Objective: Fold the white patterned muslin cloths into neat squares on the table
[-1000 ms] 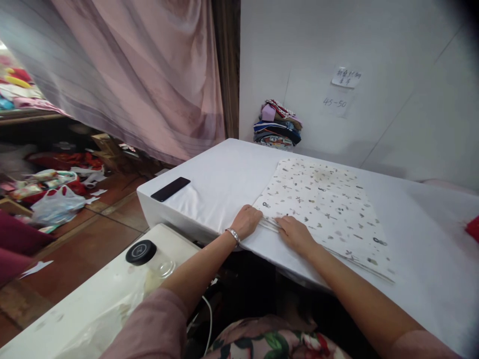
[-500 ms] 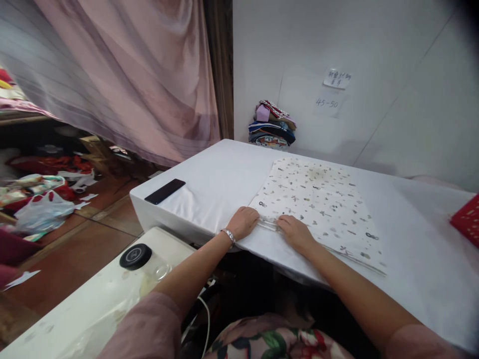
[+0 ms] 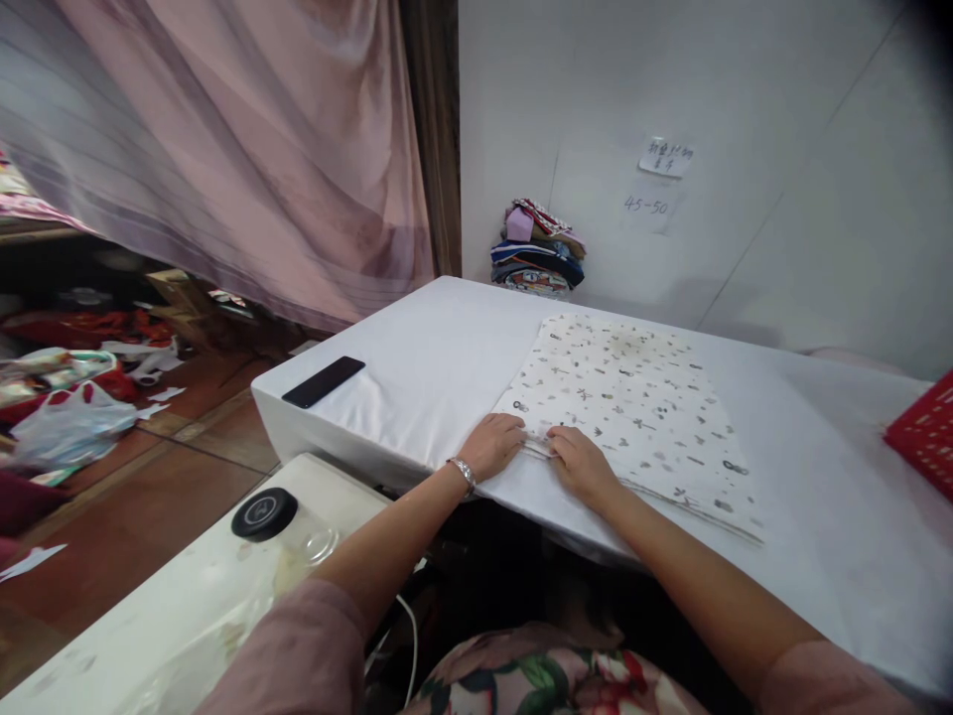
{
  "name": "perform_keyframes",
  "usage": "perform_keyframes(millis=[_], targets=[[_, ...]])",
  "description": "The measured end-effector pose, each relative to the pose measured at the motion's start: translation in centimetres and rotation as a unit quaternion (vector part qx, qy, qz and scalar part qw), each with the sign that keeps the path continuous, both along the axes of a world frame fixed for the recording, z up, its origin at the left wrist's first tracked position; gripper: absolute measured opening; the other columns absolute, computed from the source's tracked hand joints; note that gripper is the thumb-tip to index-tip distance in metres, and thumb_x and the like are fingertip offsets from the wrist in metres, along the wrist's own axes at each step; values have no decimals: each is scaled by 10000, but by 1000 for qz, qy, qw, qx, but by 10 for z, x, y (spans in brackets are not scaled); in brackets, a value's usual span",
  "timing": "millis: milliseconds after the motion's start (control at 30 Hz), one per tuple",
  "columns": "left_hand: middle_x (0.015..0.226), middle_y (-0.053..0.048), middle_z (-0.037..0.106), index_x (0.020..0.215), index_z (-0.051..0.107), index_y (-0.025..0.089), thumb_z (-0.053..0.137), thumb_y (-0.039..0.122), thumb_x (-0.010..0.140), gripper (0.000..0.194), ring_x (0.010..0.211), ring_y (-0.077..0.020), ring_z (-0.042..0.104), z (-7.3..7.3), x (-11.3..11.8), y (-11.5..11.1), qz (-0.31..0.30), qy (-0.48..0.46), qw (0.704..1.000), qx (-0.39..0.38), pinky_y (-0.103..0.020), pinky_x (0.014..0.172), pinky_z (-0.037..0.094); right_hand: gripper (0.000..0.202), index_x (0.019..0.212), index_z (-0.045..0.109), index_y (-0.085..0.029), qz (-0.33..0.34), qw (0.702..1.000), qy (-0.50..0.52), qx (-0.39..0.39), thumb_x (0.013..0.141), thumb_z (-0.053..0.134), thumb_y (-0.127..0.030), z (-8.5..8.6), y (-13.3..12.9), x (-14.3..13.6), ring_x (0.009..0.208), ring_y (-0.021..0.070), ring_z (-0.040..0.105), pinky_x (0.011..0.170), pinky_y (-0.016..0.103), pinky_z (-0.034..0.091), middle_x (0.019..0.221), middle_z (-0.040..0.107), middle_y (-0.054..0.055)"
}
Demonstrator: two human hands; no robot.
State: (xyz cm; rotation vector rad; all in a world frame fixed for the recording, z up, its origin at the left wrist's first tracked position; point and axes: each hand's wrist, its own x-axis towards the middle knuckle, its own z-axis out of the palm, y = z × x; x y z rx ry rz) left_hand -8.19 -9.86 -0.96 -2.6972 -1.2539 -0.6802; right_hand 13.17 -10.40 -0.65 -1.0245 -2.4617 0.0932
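Note:
A white cloth (image 3: 625, 397) with small printed figures lies folded flat on the white-covered table (image 3: 424, 357), its layered edge facing me. My left hand (image 3: 492, 447), with a silver bracelet at the wrist, is closed on the cloth's near left corner. Just to its right, my right hand (image 3: 585, 467) pinches the same near edge. A short stretch of the layered edge shows between the two hands. The fingertips' undersides are hidden.
A black phone (image 3: 324, 382) lies at the table's left end. Folded clothes (image 3: 537, 253) are stacked by the wall. At the right edge is a red basket (image 3: 927, 437). A black round object (image 3: 264, 513) sits on the lower white surface at the left.
My left hand has shifted slightly to the right along the cloth's near edge, closer to my right hand. The view has moved a little, and more of the red basket shows.

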Motion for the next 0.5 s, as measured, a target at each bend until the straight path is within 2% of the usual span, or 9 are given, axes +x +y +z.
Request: perform_keyframes(millis=[200, 267, 367, 433, 500], targets=[[1000, -54, 606, 893, 599, 180, 465, 195, 853, 141, 960, -168, 522, 2, -1, 0, 7, -10, 1000, -11, -315, 849, 390, 151, 825, 552, -183, -23, 999, -22, -36, 867, 407, -188, 4, -3, -1, 814, 175, 493, 740, 295, 396, 854, 570, 55], [932, -48, 618, 882, 593, 172, 468, 198, 851, 131, 916, -168, 534, 2, -1, 0, 9, -2, 1000, -16, -313, 833, 392, 178, 872, 563, -179, -25, 999, -25, -36, 881, 386, -192, 4, -3, -1, 833, 177, 496, 754, 291, 392, 870, 578, 59], [837, -40, 623, 846, 582, 167, 467, 205, 853, 122, 840, -168, 547, 2, 0, 0, 21, 13, 999, -29, -317, 807, 394, 237, 1054, 551, -174, -47, 997, -48, -40, 888, 384, -202, 4, -3, -1, 891, 186, 503, 782, 298, 390, 960, 589, 72], [830, -40, 625, 910, 573, 169, 473, 189, 843, 122, 831, -171, 552, 2, 1, -1, 35, 14, 999, -33, -321, 804, 394, 265, 1105, 544, -177, -60, 994, -76, -42, 887, 400, -217, 5, -3, -2, 906, 193, 505, 782, 303, 388, 986, 587, 78], [869, -46, 628, 1040, 541, 170, 481, 150, 822, 227, 857, -177, 554, 2, 1, -1, 45, 15, 998, -30, -328, 813, 392, 247, 1060, 576, -181, -61, 992, -100, -39, 893, 401, -231, 6, -3, -3, 896, 194, 506, 773, 300, 385, 960, 587, 77]])
